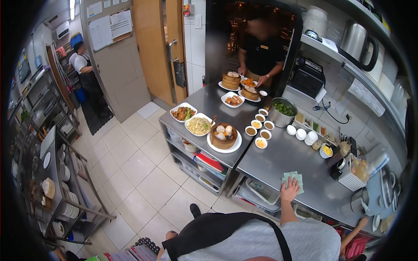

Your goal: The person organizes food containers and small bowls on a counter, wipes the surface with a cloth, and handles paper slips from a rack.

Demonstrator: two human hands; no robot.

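Observation:
My right hand (289,191) lies on a pale green cloth (295,180), pressing it against the steel counter (265,163). Its fingers are spread over the cloth, which sticks out beyond them. Down by my apron at the lower left hangs my left hand (171,235), partly cut off by my body; its fingers do not show clearly. Ahead of the cloth stand several small sauce bowls (261,143). A bamboo steamer (223,138) with dumplings sits on a white plate, beside a dish of fried rice (199,125).
Across the counter a person (263,52) in black touches plates near two more steamers (231,81). A steel pot (282,114) of greens stands by the right wall. A white basket (351,174) is to the right. Another person (82,65) stands in the far-left doorway.

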